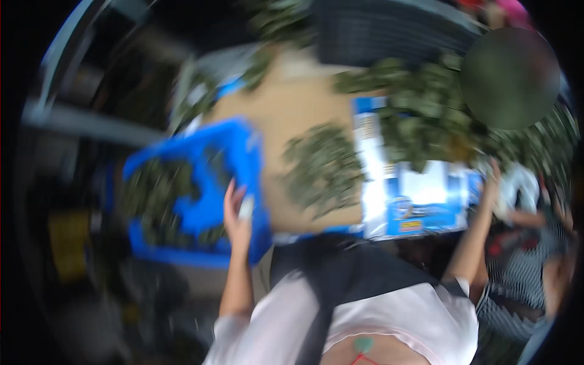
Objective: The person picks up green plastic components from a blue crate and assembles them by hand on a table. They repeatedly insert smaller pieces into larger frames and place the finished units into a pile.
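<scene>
My left hand (236,213) is over the right side of a blue plastic crate (260,182), fingers stretched upward and nothing visible in them. Something white, like tape or a finger cover, is on one finger. Green leafy sprigs (159,191) lie in the crate. My right hand (491,173) reaches to the lower right edge of a large heap of green leaves (420,115); blur hides what its fingers do. Beneath that heap is a blue and white printed cardboard piece (420,204). Between crate and heap, a smaller bunch of leaves (325,167) rests on a brown board (274,109).
A dark ridged crate (389,30) stands at the far side. Another person in a striped garment (517,274) is close on my right. More leaves (201,100) lie beyond the blue crate. Something yellow (68,243) shows at the far left.
</scene>
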### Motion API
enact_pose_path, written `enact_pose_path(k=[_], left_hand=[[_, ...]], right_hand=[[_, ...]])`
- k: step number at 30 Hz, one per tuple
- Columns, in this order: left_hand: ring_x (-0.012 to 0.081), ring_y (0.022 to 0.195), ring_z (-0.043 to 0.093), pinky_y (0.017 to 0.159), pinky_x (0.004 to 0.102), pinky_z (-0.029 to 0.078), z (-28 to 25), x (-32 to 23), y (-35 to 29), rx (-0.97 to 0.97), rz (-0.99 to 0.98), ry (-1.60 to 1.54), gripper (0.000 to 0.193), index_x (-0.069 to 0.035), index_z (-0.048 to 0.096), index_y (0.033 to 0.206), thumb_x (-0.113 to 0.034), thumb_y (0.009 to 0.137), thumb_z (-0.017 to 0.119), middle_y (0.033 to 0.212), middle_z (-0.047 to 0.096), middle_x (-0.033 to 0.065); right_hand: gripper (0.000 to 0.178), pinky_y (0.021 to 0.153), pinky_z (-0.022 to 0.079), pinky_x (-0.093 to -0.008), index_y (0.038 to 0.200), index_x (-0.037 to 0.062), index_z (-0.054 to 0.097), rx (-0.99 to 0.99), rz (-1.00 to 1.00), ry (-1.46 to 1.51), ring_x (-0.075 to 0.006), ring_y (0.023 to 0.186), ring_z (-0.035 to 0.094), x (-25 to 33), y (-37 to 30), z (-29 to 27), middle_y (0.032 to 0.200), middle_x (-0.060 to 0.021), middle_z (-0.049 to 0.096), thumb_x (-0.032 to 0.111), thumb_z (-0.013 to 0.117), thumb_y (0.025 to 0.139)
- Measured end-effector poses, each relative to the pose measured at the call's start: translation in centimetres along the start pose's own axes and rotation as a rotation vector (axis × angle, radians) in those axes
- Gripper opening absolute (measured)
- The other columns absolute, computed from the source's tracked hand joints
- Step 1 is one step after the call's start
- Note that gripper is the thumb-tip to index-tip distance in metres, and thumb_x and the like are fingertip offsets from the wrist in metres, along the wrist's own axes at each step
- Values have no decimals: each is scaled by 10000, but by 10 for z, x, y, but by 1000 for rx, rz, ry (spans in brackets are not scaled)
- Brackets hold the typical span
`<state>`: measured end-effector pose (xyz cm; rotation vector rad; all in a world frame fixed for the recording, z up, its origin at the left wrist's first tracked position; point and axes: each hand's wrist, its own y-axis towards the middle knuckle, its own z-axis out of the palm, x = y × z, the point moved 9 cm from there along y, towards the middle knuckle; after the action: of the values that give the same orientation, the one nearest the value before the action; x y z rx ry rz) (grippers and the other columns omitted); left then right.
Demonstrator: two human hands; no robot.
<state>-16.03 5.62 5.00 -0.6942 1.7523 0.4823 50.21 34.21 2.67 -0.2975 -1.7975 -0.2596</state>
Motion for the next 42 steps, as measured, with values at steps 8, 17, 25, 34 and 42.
enact_pose_path(k=[8, 17, 25, 34, 42], left_hand=[[142, 811, 554, 672, 232, 452, -310, 82, 29, -747, -12, 142, 437, -67, 470, 1199, 11, 780, 564, 988, 568, 93], [383, 990, 494, 847, 444, 407, -282, 139, 145, -541, -266, 1005, 821, -160, 293, 1338, -267, 654, 732, 1128, 443, 212], [312, 1033, 473, 889, 420, 345, -186, -3, 39, -17, 824, 975, 767, -51, 398, 1295, 62, 570, 619, 1104, 504, 134], [334, 1075, 462, 936, 532, 267, -14, -46, -92, 243, 1095, 643, 990, -33, 89, 1388, -93, 622, 715, 1160, 494, 189], [299, 1162, 419, 937, 368, 379, 23, 30, -53, 669, 62, -176, 1075, -140, -82, 1412, 20, 665, 674, 1327, 301, 224]], right_hand=[[342, 851, 449, -313, 1232, 20, 474, 271, -43, -15, -217, 1015, 551, 0, -163, 100, 1208, -107, 518, 133, 440, 911], [328, 850, 436, -283, 1129, 14, 553, 877, -171, -161, -188, 988, 558, 113, -337, 326, 1096, -110, 581, -5, 437, 823], [297, 797, 456, -279, 1139, 40, 543, 1080, 146, 199, -175, 936, 573, 138, -390, 403, 1033, -72, 597, 73, 501, 847], [721, 931, 370, -296, 1346, 91, 181, 765, 577, 769, -191, 1136, 438, 99, -455, 411, 1253, -110, 433, 131, 646, 796], [902, 1020, 282, -313, 1406, 35, 20, 925, -240, -13, -264, 1261, 340, 105, -429, 353, 1392, -198, 283, 45, 621, 734]])
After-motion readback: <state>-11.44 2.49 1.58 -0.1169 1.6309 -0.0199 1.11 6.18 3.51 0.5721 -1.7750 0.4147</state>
